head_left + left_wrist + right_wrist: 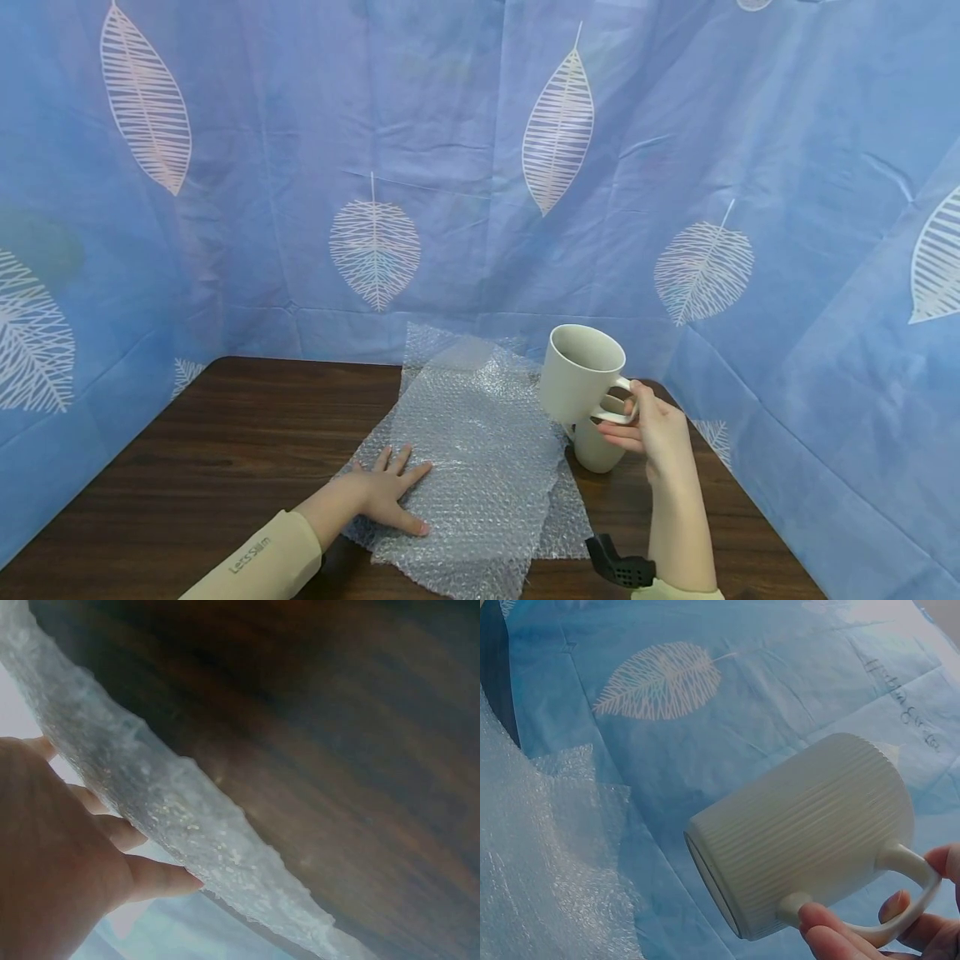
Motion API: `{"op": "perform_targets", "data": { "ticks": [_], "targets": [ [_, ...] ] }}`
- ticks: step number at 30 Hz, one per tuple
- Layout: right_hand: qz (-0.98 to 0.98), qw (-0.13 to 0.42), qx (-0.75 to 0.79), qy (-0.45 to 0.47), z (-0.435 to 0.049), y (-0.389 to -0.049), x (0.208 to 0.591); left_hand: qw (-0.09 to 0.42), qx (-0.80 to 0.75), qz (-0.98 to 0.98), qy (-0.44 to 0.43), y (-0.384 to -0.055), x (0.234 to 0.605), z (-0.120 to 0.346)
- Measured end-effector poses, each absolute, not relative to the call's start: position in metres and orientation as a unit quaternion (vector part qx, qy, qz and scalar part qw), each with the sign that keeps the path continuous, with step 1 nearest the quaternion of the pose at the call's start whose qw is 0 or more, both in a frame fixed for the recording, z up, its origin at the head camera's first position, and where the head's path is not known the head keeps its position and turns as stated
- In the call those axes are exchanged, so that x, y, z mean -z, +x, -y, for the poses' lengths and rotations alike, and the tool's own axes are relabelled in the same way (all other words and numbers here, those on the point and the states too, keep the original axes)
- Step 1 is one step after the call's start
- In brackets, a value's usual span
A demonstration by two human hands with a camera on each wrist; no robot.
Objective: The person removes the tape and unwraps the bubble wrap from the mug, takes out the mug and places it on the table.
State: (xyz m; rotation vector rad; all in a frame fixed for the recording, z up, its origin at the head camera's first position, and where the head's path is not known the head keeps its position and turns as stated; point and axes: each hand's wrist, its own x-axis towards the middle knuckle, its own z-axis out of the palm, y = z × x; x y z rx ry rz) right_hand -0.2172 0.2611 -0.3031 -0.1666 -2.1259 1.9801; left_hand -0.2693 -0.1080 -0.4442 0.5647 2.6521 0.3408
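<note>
My right hand [654,427] grips a white mug [579,371] by its handle, holding it raised over the right side of the bubble wrap [480,450]. In the right wrist view the mug [802,840] shows fine ribs along its side, with fingers and thumb around the handle. Behind and below it stands a second white mug [597,450] on the table, partly hidden by the first mug and my fingers. My left hand [386,492] lies with fingers spread on the left part of the wrap. The left wrist view shows its fingertips along the wrap [187,817].
Beneath everything is a dark brown wooden table [225,467]. Overlapping sheets of wrap stretch from its back edge toward the front. A blue curtain [450,150] with white leaf prints hangs behind and on both sides. A black strap mount [618,565] sits at my right wrist.
</note>
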Motion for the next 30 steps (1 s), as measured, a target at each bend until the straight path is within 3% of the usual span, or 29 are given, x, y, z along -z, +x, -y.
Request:
{"op": "perform_targets", "data": {
  "ticks": [9, 19, 30],
  "targets": [
    [0.711, 0.121, -0.688, -0.079, -0.271, -0.215, 0.301, 0.208, -0.122, -0.95, 0.198, -0.267, 0.441, 0.108],
    [0.708, 0.135, -0.688, -0.084, -0.283, -0.214, 0.3, 0.217, -0.103, -0.952, 0.189, -0.249, 0.412, 0.1],
    [0.689, 0.164, -0.697, -0.113, -0.297, -0.209, 0.298, 0.215, -0.104, -0.952, 0.193, -0.25, 0.412, 0.101]
  ]
}}
